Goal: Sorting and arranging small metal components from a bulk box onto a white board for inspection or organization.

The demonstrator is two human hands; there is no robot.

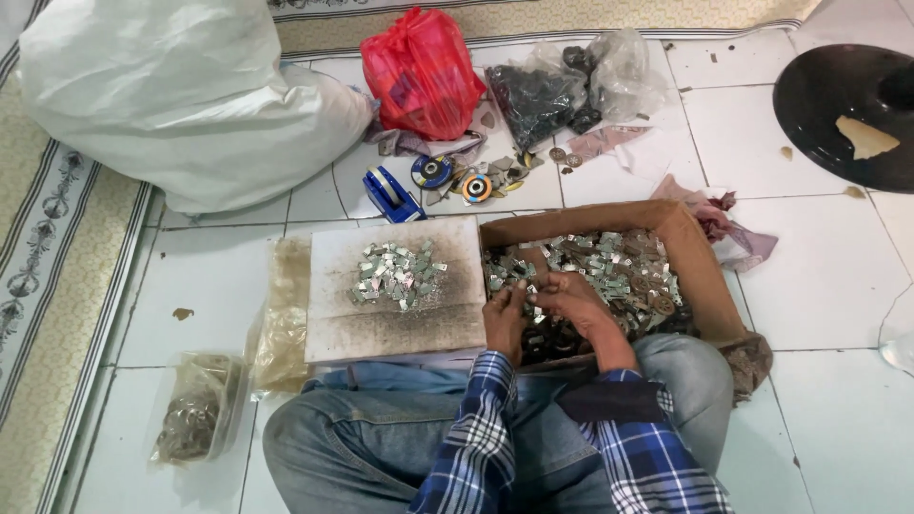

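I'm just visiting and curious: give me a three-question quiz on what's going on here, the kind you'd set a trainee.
1. True or false: both hands are over the cardboard box.
2. What lies heaped on the white slab?
A. small metal pieces
B. red bags
C. discs
3. Fill in: the tape dispenser on the floor is coloured ____.

Key
1. True: the left hand and right hand meet over the box, fingering small pieces.
2. A: a pile of metal pieces.
3. Blue.
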